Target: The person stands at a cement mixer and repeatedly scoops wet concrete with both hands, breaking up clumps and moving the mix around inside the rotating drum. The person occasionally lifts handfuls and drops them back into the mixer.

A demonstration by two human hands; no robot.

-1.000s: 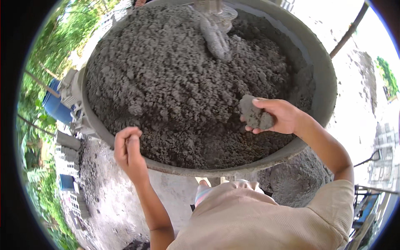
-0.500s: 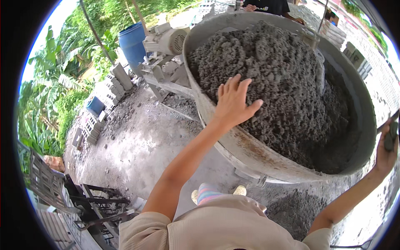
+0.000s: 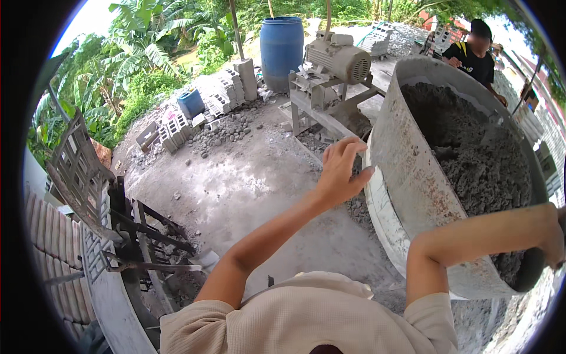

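Observation:
A large round mixer pan (image 3: 421, 159), its grey metal side stained with rust, stands tilted on my right. Dark grey wet concrete mix (image 3: 492, 177) lies inside it. My left hand (image 3: 344, 171) is raised beside the pan's outer left side, fingers apart and slightly curled, with nothing in it; whether it touches the metal I cannot tell. My right forearm reaches across the front of the pan. At the far right edge, my right hand (image 3: 552, 239) is bent downward by the rim, its fingers mostly hidden and cut off.
A grey motor (image 3: 345, 59) sits on a metal frame (image 3: 321, 118) left of the pan. Behind it stands a blue barrel (image 3: 282, 56). Hollow blocks (image 3: 174, 133), a small blue bucket (image 3: 190, 104) and stones lie farther left. Another person (image 3: 471, 59) stands beyond the pan.
My view has swung left, so the pan sits farther right. My left hand has left its place over the mix and is outside the pan. My right arm has bent across the pan's front.

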